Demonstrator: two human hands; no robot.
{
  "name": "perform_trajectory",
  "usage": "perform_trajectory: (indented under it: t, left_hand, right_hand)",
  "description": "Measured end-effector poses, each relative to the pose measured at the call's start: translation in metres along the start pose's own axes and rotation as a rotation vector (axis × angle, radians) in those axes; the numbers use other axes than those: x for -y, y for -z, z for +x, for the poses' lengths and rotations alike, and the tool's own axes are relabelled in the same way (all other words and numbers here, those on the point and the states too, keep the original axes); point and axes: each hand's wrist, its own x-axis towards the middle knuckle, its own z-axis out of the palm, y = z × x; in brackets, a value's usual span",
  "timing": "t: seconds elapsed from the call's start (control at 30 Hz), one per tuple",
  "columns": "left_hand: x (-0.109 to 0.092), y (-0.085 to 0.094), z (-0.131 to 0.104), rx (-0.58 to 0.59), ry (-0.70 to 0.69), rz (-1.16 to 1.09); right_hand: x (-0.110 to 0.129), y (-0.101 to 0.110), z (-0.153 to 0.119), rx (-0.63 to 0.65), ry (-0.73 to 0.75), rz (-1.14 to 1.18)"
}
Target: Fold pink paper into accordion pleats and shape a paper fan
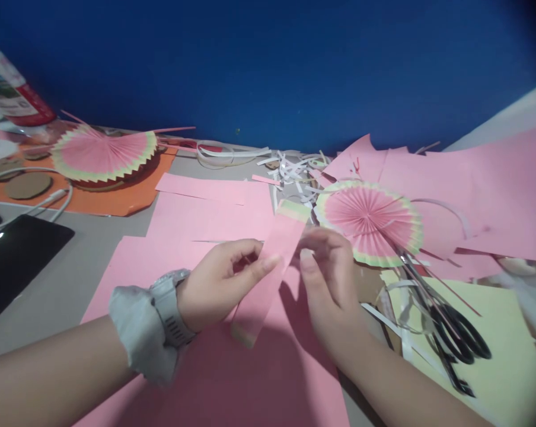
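Note:
A pink paper strip (272,267) with pale green ends is pinched between the thumb and fingers of my left hand (227,281). It slants upward to the right over large pink paper sheets (183,225). Just right of the strip is my right hand (330,279), its fingers curled with the thumb near the index finger; whether it touches the strip's edge is unclear. A pleated pink paper disc (368,216) with a yellow-green rim lies beyond my right hand.
Black-handled scissors (459,332) lie on pale green paper (503,320) at the right. White paper scraps (292,172) are heaped at the back. Another pleated fan (105,154) rests over orange paper (134,198) at the left, near a black device (23,261) and a bottle (16,89).

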Motion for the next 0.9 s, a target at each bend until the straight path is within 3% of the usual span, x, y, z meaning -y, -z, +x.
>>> perform_trajectory:
  t: [0.17, 0.43, 0.63, 0.8, 0.9]
  left_hand:
    - [0.0009, -0.0009, -0.0006, 0.011, 0.005, 0.073]
    - [0.003, -0.0027, -0.0041, -0.028, -0.117, 0.447]
    - [0.0043, -0.0026, -0.0021, 0.031, -0.176, 0.638]
    - [0.0026, -0.0033, -0.0029, 0.033, -0.186, 0.612]
    - [0.0012, -0.0028, -0.0053, 0.037, -0.188, 0.443]
  right_hand:
    - [0.0021, 0.0023, 0.0018, 0.322, -0.03, -0.057]
    - [0.0043, 0.0044, 0.0028, 0.332, -0.093, 0.03]
    - [0.0044, 0.004, 0.0027, 0.356, -0.118, 0.047]
    - [0.0045, 0.0047, 0.0028, 0.374, -0.129, 0.018]
    - [0.0037, 0.006, 0.0006, 0.362, -0.144, 0.048]
